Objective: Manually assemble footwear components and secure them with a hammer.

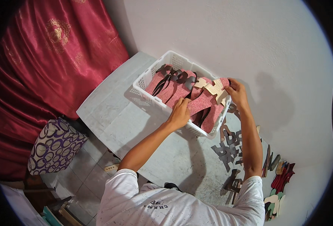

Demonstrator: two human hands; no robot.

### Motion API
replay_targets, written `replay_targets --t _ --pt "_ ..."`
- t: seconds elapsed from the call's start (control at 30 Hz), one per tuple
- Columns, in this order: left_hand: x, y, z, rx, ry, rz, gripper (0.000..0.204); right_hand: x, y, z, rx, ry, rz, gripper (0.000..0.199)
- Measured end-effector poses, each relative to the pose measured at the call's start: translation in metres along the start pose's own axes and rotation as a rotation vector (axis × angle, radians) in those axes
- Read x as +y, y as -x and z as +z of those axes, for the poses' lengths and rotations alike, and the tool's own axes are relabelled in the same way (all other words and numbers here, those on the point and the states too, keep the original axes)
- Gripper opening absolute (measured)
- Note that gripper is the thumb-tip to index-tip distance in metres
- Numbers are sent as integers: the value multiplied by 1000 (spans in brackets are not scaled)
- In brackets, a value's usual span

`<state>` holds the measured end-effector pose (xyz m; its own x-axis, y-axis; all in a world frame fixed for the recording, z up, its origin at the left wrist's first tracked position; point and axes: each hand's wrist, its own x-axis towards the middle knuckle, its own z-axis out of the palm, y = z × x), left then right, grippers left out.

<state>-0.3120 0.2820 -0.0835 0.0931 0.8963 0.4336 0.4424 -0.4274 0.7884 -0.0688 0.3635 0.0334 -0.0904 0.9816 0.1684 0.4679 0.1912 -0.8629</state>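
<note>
A white plastic basket (pixel 139 90) on the table holds several pink patterned sandal soles with dark straps (pixel 166 84), laid side by side. At its right end, a pink sandal (pixel 206 98) with cream upper pieces (pixel 215 88) lies across the others. My right hand (pixel 237 92) pinches that sandal's far end beside the cream pieces. My left hand (pixel 179 113) is closed at its near end, above the basket's front rim; the fingertips are partly hidden. Below it, another pink sole (pixel 213 119) with black straps leans inside the basket.
The grey table (pixel 113 109) meets the wall behind the basket. Right of it lie dark cut strap pieces (pixel 228 147), hand tools (pixel 232 180) and a red bundle (pixel 282 177). A red curtain (pixel 61 56) and a patterned cushion (pixel 55 147) are at left.
</note>
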Motion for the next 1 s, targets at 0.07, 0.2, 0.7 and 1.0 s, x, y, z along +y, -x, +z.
replay_targets --t 0.07,0.2,0.7,1.0 --pt "-14 -16 -10 -20 23 -61 28 7 -26 11 -8 13 -18 34" --pt "-41 -55 -45 68 -70 -65 29 -3 -80 45 -23 135 -107 35" --pt "-147 -89 -107 -146 -577 -479 23 6 -178 236 -89 474 -136 29" --pt "-149 -92 -98 -261 -767 -620 23 40 -191 262 -110 468 -59 31"
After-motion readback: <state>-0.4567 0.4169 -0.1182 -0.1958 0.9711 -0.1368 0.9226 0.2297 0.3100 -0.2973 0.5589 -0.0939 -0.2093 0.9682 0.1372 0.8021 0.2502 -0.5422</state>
